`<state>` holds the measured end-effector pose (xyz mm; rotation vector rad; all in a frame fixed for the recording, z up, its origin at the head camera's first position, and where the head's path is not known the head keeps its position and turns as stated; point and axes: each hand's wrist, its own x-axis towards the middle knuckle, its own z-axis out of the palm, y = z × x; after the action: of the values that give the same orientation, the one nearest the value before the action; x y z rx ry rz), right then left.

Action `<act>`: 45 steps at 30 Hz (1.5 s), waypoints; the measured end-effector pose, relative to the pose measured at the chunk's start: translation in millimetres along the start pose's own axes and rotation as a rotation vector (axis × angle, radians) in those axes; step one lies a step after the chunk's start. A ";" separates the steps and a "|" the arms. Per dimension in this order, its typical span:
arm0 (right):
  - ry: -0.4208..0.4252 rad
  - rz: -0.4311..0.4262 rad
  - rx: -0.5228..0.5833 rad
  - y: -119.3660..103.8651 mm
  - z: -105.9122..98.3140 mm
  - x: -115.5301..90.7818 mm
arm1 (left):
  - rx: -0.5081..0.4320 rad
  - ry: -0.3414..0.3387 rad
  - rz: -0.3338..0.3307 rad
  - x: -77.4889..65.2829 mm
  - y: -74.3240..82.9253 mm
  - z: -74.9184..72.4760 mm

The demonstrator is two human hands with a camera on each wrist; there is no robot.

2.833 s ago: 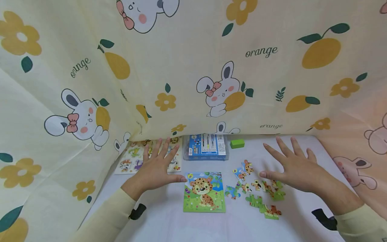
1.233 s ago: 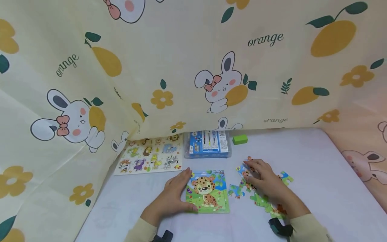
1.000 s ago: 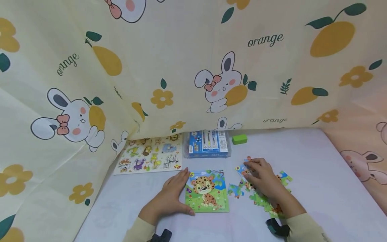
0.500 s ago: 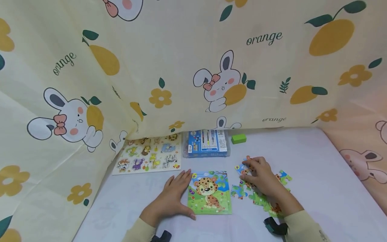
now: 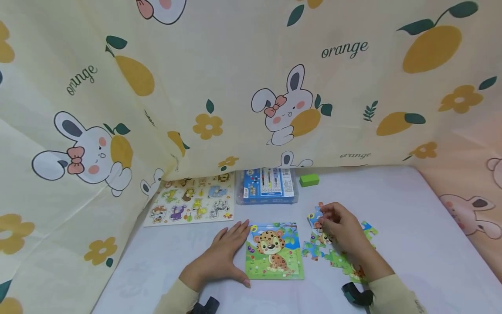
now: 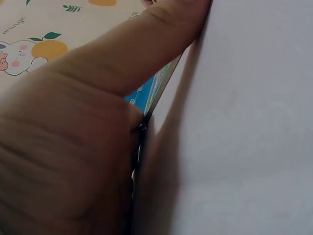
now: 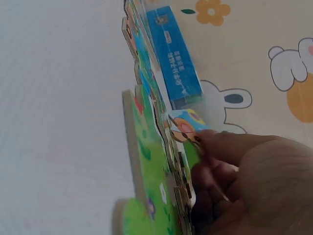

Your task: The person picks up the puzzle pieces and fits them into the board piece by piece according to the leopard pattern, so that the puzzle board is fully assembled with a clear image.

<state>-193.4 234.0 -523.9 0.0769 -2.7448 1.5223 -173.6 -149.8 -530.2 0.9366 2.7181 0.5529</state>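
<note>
In the head view, a square picture board with a spotted leopard [image 5: 274,251] lies on the white table. My left hand [image 5: 219,257] rests at its left side, fingers straight toward the far left corner and thumb spread toward the near left corner. To the right of the board lie loose jigsaw pieces, among them a blue-green piece [image 5: 312,250] and green ones [image 5: 339,261]. My right hand [image 5: 345,226] is over these, thumb and fingers pinching a puzzle piece [image 7: 185,126] with blue, yellow and orange print. The palm and forearm hide some pieces underneath.
At the back left is a white board of animal pictures [image 5: 190,213]. Beside it stands a clear box with a blue label [image 5: 267,187], and a green block [image 5: 309,180] sits to its right. A patterned cloth [image 5: 235,87] hangs along the back and left.
Both hands were raised with spread fingers; they have since come down, the left beside the leopard board, the right pinching a puzzle piece. The board has slid slightly right, toward the pieces.
</note>
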 end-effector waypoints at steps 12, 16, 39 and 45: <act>-0.102 -0.035 0.139 -43.1 35.2 -8.1 | 0.009 0.036 -0.007 0.0 2.4 0.4; -0.178 -0.064 0.060 -53.4 60.5 -14.7 | 0.012 0.031 0.006 -0.8 3.5 -0.9; -0.410 -0.461 -0.709 -75.7 80.1 -41.6 | -0.001 0.017 0.005 -4.4 6.5 -2.2; -0.423 -0.507 -0.683 -83.1 93.5 -39.6 | 0.002 0.021 0.014 -2.2 4.6 -2.3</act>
<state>-148.2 112.5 -504.0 1.0829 -3.0235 0.4492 -170.0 -148.4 -526.1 0.9562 2.7336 0.5658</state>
